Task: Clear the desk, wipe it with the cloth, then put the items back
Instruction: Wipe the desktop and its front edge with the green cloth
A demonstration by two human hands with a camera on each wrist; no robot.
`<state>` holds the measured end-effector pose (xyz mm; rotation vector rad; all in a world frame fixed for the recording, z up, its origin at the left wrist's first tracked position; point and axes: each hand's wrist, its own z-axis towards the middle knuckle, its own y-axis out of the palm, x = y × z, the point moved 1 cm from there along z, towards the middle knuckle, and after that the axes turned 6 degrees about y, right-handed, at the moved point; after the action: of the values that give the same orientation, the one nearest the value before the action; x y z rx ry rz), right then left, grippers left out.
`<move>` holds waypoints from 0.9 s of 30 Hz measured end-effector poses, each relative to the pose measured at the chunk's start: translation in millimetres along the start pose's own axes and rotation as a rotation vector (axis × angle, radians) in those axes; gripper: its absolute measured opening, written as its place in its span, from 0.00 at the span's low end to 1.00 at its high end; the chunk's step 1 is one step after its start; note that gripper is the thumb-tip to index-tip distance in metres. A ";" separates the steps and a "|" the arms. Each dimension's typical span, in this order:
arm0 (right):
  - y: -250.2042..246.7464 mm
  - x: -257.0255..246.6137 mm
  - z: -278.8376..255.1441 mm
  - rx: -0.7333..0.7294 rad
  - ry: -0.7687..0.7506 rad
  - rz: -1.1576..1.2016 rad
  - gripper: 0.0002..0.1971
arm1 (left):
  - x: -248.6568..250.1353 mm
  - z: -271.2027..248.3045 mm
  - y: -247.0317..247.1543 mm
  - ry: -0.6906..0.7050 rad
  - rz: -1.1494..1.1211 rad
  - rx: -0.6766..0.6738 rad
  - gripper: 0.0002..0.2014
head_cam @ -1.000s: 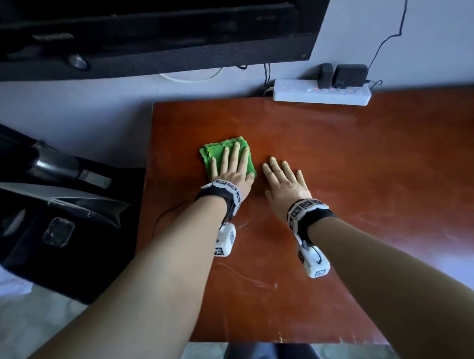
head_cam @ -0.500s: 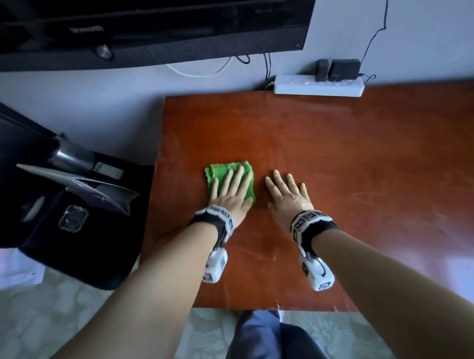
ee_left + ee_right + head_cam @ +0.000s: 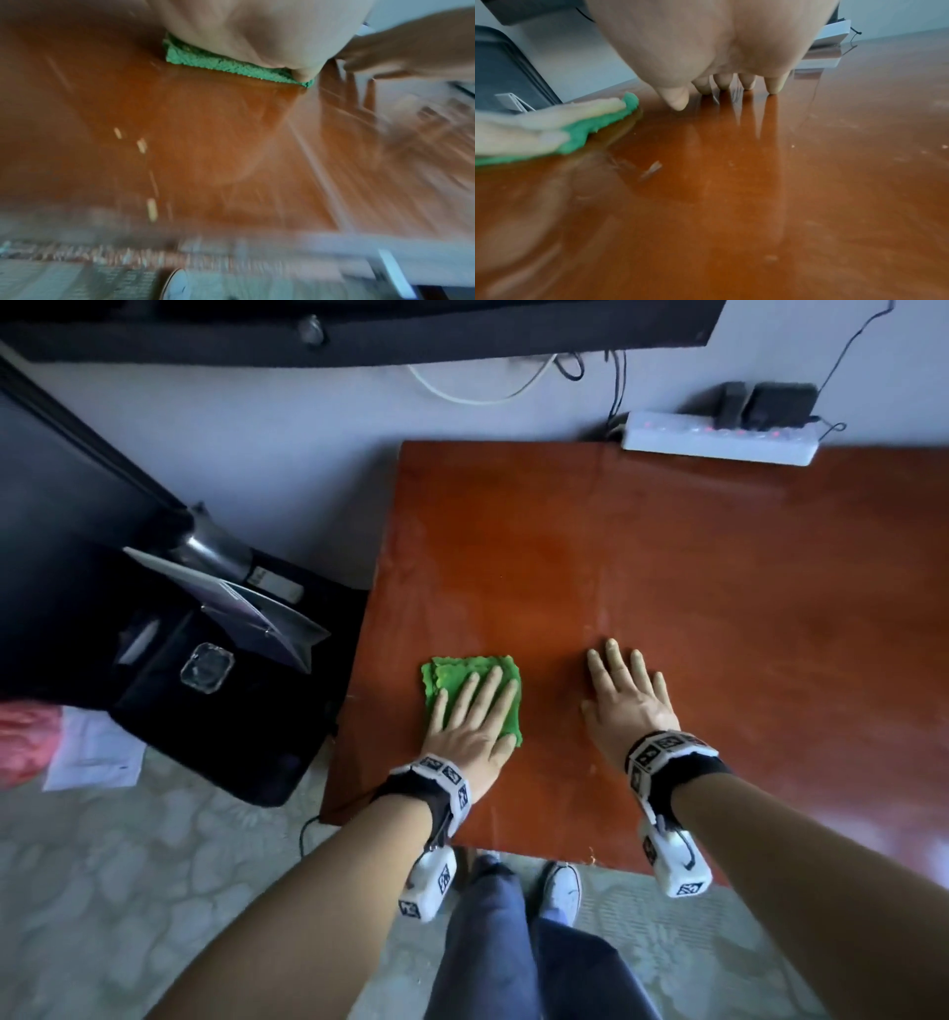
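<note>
A folded green cloth (image 3: 452, 680) lies flat on the red-brown desk (image 3: 667, 567), close to its left edge. My left hand (image 3: 475, 711) presses down on the cloth with straight fingers. The left wrist view shows the cloth's edge (image 3: 231, 67) under my palm, blurred by motion. To the right, my right hand (image 3: 629, 693) rests flat on the bare wood with spread fingers, holding nothing. From the right wrist view its fingertips (image 3: 773, 87) touch the glossy desk (image 3: 757, 182), and the cloth (image 3: 598, 123) lies at the left under the other hand.
A white power strip (image 3: 719, 439) with black plugs sits at the desk's back edge by the wall. A black chair (image 3: 205, 690) with papers and a clear item stands left of the desk. My legs and a shoe (image 3: 562, 886) show below the front edge.
My left hand has slid the cloth toward me and to the left, nearer the desk's left edge. The gap between my hands has widened; the right hand stays flat.
</note>
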<state>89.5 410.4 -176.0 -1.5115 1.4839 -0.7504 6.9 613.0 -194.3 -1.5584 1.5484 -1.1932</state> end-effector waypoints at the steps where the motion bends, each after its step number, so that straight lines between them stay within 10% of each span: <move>1: 1.0 -5.0 1.7 0.014 0.005 -0.019 0.34 | -12.5 9.4 -6.9 -0.048 -0.016 0.011 0.33; 11: -6.0 -80.6 60.4 0.014 0.021 -0.008 0.36 | -131.4 154.2 -91.0 -0.212 -0.119 0.095 0.31; 21: -33.6 -115.6 104.1 0.013 0.148 0.131 0.33 | -128.1 73.0 -52.2 -0.005 0.041 -0.030 0.34; 27: -33.0 -121.5 110.5 0.032 0.189 0.118 0.33 | -164.5 189.0 -110.9 -0.037 -0.050 0.121 0.33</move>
<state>188.7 545.4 -177.8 -1.3464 1.6775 -0.8608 240.3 756.5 -195.0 -1.5393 1.3945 -1.2553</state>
